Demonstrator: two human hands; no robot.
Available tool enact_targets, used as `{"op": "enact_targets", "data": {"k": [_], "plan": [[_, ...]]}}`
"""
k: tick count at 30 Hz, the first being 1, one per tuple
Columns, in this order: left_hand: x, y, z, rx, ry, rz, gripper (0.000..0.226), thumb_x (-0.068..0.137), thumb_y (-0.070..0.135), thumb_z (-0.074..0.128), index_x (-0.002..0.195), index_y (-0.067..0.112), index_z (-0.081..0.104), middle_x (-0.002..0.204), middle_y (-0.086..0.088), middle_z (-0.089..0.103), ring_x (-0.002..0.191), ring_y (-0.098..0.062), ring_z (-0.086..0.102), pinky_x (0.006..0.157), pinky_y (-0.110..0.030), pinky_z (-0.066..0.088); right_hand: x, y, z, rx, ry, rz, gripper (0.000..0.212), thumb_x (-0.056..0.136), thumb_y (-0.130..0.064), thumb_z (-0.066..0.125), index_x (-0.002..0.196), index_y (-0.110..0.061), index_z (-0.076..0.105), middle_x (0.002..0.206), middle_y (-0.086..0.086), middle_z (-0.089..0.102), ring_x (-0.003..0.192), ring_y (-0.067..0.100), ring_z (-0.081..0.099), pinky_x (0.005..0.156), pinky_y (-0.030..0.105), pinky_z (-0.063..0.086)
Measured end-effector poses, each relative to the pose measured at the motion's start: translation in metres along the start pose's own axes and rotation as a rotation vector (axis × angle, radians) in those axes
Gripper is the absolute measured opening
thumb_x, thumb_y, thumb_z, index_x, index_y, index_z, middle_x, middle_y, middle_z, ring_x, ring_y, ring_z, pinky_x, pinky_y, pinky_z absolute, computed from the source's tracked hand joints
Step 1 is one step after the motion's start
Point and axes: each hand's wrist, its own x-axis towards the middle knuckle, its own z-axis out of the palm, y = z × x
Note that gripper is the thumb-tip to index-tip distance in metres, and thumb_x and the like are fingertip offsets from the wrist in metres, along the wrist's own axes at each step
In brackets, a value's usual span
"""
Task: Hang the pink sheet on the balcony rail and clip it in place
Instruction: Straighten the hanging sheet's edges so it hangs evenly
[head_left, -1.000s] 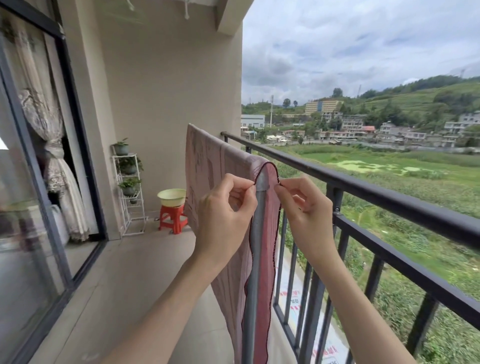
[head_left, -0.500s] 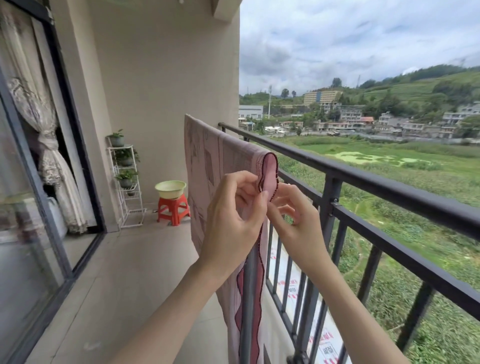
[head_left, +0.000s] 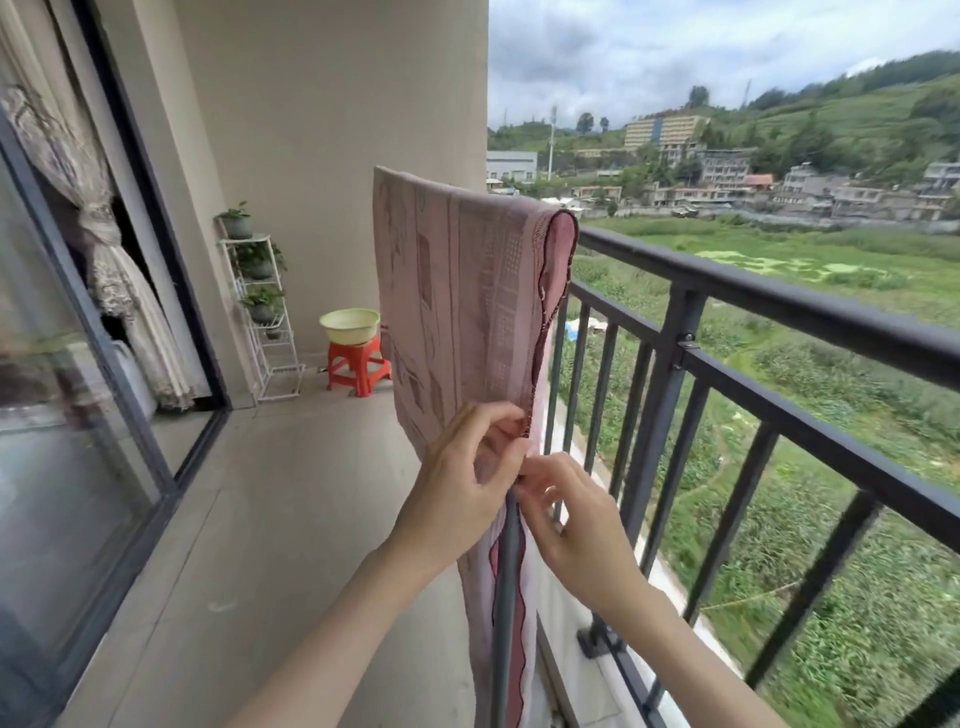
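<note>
The pink patterned sheet (head_left: 457, 291) hangs folded over the dark metal balcony rail (head_left: 769, 299), its near edge trimmed in darker red. My left hand (head_left: 462, 483) pinches that hanging edge about halfway down the railing. My right hand (head_left: 576, 525) is just beside and below it, fingertips on the same edge where the two layers meet. A grey upright post (head_left: 506, 613) shows between the sheet's layers under my hands. I see no clip.
A red plastic stool (head_left: 358, 366) with a pale yellow basin (head_left: 349, 325) stands at the far end of the balcony. A white plant rack (head_left: 262, 317) with potted plants is beside it. A sliding glass door (head_left: 78, 364) runs along the left.
Both hands have slid down the sheet's near edge from the top of the rail to about mid-height. The view has tilted down slightly.
</note>
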Motion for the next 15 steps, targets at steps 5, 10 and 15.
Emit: {"op": "enact_targets", "data": {"k": [5, 10, 15], "plan": [[-0.042, -0.057, -0.029, 0.286, -0.083, -0.196, 0.024, 0.094, 0.028, 0.046, 0.118, 0.027, 0.049, 0.113, 0.01, 0.053, 0.101, -0.007, 0.054, 0.089, -0.029, 0.046, -0.017, -0.011, 0.032, -0.058, -0.316, 0.088, 0.042, 0.089, -0.043, 0.038, 0.118, -0.018, 0.056, 0.098, -0.016, 0.047, 0.084, 0.003, 0.054, 0.076, 0.021, 0.045], [-0.068, -0.101, -0.074, 0.565, -0.166, -0.329, 0.048, 0.091, 0.042, 0.032, 0.134, 0.022, 0.04, 0.143, 0.0, 0.035, 0.129, -0.021, 0.038, 0.103, -0.041, 0.038, 0.009, -0.022, 0.094, -0.073, -0.495, 0.026, 0.052, 0.095, -0.029, 0.049, 0.143, -0.017, 0.034, 0.145, 0.0, 0.038, 0.132, 0.016, 0.037, 0.104, 0.028, 0.033], [-0.07, -0.134, -0.123, 0.666, -0.078, -0.375, 0.058, 0.09, 0.048, 0.027, 0.142, 0.022, 0.032, 0.149, -0.001, 0.029, 0.135, -0.017, 0.024, 0.108, -0.03, 0.023, 0.058, -0.019, 0.152, -0.159, -0.481, 0.007, 0.06, 0.094, -0.043, 0.042, 0.146, -0.017, 0.029, 0.153, 0.008, 0.026, 0.141, 0.026, 0.024, 0.115, 0.04, 0.022]]}}
